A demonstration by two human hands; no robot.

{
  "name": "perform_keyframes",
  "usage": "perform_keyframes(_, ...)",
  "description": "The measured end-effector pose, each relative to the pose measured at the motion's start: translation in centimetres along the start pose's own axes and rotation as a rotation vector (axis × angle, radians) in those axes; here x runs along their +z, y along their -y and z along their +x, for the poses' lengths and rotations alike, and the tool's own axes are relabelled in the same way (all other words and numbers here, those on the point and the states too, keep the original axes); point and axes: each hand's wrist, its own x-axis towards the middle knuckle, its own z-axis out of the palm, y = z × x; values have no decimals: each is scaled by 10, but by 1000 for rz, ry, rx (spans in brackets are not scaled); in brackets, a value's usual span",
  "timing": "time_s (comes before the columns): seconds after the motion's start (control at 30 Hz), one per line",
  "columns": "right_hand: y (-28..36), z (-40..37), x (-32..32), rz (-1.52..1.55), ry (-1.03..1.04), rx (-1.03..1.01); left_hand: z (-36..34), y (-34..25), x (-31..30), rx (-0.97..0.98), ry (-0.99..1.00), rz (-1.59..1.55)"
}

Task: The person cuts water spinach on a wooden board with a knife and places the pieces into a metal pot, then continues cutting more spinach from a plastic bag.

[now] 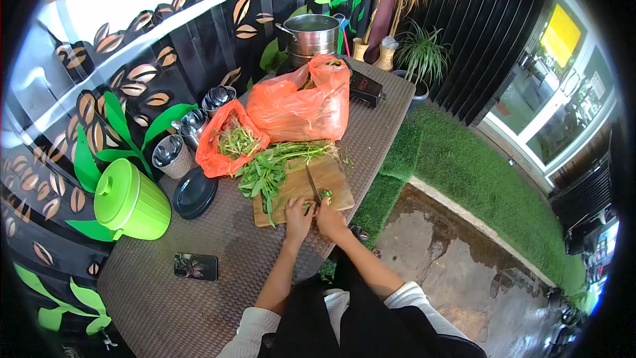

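A wooden cutting board [339, 187] lies near the table's right edge. My right hand [330, 219] is closed round the handle of a knife [312, 181], whose blade points away from me across the board. Right beside it, my left hand [299, 217] rests over the board's near edge with its fingers curled; what they hold, if anything, is hidden. A small clump of cut greens [326, 194] sits by my right hand. Leafy green stalks [265, 171] lie over the board's far left side.
Behind the board are a large orange plastic bag [298, 109] and a smaller orange bag [232, 142] of trimmings. Black plates [195, 193], cutlery holders [173, 157], a green lidded bucket [132, 199], a phone [196, 267] and a steel pot [313, 36] are also around.
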Motion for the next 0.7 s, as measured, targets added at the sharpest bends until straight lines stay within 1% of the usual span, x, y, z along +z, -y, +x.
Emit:
perform_keyframes(0.03,-3,3,-4,-15,35,-42,1,-1,-1,-40,13,-2)
perform_keyframes(0.1,-4,-4,-3,8,37,-48,3,-3,-1,-50,21,20)
perform_keyframes(0.17,1,-19,7,-63,-87,-35,4,-2,1,-63,28,41)
perform_keyframes(0.2,6,-20,5,-65,-88,-36,4,-2,2,-60,23,54)
perform_keyframes(0.27,13,-22,1,-39,13,59,3,0,3,-57,20,67)
perform_keyframes(0.33,10,-14,0,-40,-5,75,-1,-1,2,19,32,166)
perform_keyframes(0.47,-2,-7,2,-51,-76,68,-8,-1,0,82,12,173)
perform_keyframes(0.57,-9,-2,0,-68,-17,17,-4,-6,1,42,44,93)
perform_keyframes(0.63,-7,-4,-11,-64,3,33,3,-6,5,-8,89,-38)
perform_keyframes(0.7,-5,-8,-14,-61,26,47,8,-4,8,-10,95,-67)
